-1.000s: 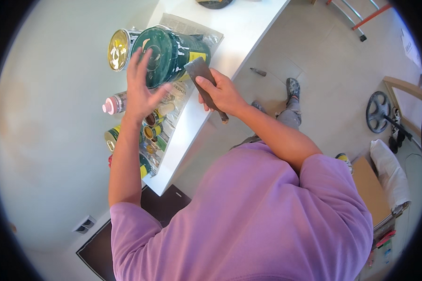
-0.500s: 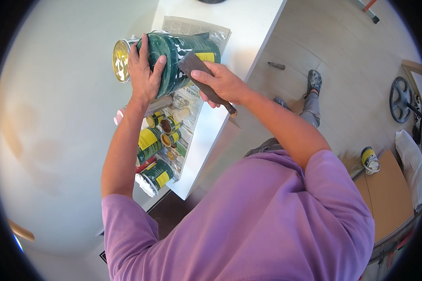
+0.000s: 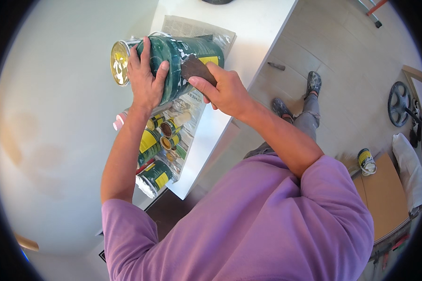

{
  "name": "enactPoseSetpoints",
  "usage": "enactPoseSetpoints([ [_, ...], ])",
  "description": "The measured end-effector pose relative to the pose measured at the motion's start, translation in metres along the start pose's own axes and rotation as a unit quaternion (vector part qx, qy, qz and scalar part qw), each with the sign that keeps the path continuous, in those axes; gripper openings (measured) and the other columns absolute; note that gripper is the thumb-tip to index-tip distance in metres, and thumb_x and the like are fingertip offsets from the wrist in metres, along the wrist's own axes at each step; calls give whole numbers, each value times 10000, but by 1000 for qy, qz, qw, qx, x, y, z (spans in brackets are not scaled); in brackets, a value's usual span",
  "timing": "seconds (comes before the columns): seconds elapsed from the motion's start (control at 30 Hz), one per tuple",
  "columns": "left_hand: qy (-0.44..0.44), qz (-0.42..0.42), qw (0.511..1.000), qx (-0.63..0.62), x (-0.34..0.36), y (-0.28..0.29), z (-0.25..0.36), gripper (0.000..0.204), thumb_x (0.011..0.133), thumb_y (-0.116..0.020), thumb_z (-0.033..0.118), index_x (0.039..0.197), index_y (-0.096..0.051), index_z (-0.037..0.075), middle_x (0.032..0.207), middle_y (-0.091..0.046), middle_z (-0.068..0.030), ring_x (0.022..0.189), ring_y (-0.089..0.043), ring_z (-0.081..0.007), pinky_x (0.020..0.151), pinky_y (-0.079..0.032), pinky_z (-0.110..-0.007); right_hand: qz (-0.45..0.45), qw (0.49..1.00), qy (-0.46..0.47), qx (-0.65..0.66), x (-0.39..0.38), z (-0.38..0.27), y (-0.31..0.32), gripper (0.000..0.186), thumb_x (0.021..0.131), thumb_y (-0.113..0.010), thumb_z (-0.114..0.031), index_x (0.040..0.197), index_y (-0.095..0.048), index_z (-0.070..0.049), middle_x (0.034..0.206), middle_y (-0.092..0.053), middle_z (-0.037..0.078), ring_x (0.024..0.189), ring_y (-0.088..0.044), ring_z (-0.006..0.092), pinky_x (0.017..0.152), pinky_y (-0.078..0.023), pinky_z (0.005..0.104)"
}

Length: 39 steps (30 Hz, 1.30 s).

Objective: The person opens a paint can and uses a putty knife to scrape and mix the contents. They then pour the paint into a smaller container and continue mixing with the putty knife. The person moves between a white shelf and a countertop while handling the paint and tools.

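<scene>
A large green paint bucket (image 3: pixel 202 48) with white paint smears stands on the white bench, its dark green lid (image 3: pixel 158 47) facing up toward me. My left hand (image 3: pixel 146 86) lies flat on the lid, fingers stretched and thumb apart. In my right hand (image 3: pixel 229 92) is a scraper (image 3: pixel 195 68) with a broad, dark, stained blade. Its blade end touches the bucket's side just below the lid rim, by the white smears. My fist covers most of its handle. A smaller can with a yellow, paint-splashed lid (image 3: pixel 120 63) stands left of the bucket.
Newspaper (image 3: pixel 185 26) covers part of the white bench (image 3: pixel 262 33). Nearer me stand several small paint cans (image 3: pixel 169 142), a white-crusted can (image 3: pixel 155 177) and a pink-capped bottle (image 3: pixel 119 122). On the floor lie a dark tool (image 3: pixel 276 66) and cardboard (image 3: pixel 387 192) bearing another can (image 3: pixel 366 161).
My right hand has moved slightly right and down. The scraper has turned, its blade now against the bucket below the rim and its handle end hidden. The left hand stays on the lid.
</scene>
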<state>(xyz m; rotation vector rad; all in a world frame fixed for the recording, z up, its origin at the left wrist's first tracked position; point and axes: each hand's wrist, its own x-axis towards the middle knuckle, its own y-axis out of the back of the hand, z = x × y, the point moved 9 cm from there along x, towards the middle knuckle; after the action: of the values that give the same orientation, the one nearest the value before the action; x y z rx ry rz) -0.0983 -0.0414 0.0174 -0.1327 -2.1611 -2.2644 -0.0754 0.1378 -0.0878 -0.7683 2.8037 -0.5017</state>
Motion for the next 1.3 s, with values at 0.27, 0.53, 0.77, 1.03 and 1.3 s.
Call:
enactPoseSetpoints([
  [0.27, 17, -13, 1000, -21, 0, -1, -4, 806, 1000, -474, 640, 1637, -313, 172, 1574, -310, -304, 1436, -331, -474, 1196, -216, -565, 8, 1000, 3, -5, -4, -4, 0, 378, 1036, -624, -418, 1043, -549, -48, 646, -624, 112, 484, -602, 253, 469, -492, 361],
  [0.53, 8, -17, 1000, -19, 1, -1, 1, 817, 994, -466, 649, 1642, -299, 180, 1581, -302, -301, 1452, -312, -475, 1203, -194, -578, -130, 949, -150, 244, -1, 18, -18, 397, 1061, -575, -451, 1064, -552, -55, 618, -588, 31, 444, -567, 120, 433, -461, 282],
  [0.77, -2, -37, 999, -38, -1, 4, -3, 893, 951, -524, 669, 1647, -277, 167, 1581, -294, -310, 1453, -304, -485, 1206, -187, -585, 72, 941, 177, -280, -2, -46, 14, 354, 1051, -611, -375, 1023, -556, -27, 571, -571, 33, 451, -580, 126, 445, -449, 320],
  [1.03, 102, -180, 978, 3, -5, 15, 41, 1172, 772, -816, 605, 1627, -252, 38, 1632, -184, -386, 1530, -206, -516, 1207, -300, -548, -45, 988, -147, 35, 3, -5, 28, 367, 1049, -582, -348, 1053, -577, 19, 660, -658, 115, 457, -635, 210, 456, -491, 383],
  [1.3, 10, -33, 999, 42, -30, 37, 84, 587, 907, -742, 302, 1357, -598, -45, 1307, -649, -260, 1118, -680, -397, 924, -580, -444, -3, 883, -19, -469, 106, 24, 76, 284, 1025, -565, -266, 1109, -600, 3, 939, -726, 258, 930, -714, 416, 807, -564, 510],
])
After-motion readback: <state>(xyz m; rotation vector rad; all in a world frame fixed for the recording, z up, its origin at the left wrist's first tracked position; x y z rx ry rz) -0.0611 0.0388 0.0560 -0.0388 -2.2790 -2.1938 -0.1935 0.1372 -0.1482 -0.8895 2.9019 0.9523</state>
